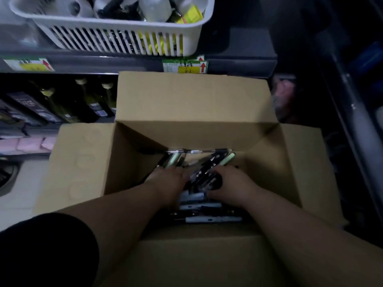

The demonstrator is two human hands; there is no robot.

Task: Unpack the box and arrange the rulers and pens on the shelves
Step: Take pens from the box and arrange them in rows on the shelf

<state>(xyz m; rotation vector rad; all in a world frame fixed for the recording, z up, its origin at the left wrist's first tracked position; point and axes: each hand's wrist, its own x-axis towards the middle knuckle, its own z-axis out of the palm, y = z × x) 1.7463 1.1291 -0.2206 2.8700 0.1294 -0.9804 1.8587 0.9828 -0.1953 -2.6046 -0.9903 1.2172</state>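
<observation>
Inside the open brown cardboard box (pixel 196 133), the right hand (pixel 232 187) curls its grip round dark plastic pens (pixel 204 179), while the left hand (pixel 170 181) has a grip I cannot tell; best lift them bundled and level.

**A:** In this view we mark the box (pixel 192 100) as plain tan-brown, with no print on its flaps. What do we record for its contents?

**B:** We read the pens (pixel 213 219) as mostly black, several pale grey-white and a few mint green.

**A:** Above, we label the basket (pixel 190 44) white, its wall patterned with vertical slots. Yellow packaging (pixel 191 16) shows through them.

**B:** We add the shelf labels (pixel 184 67), green and yellow, each bearing a red arrow. The bottles (pixel 94 102) are dark olive with pale caps, the packets (pixel 31 142) pink and the sleeve (pixel 41 251) black.
</observation>
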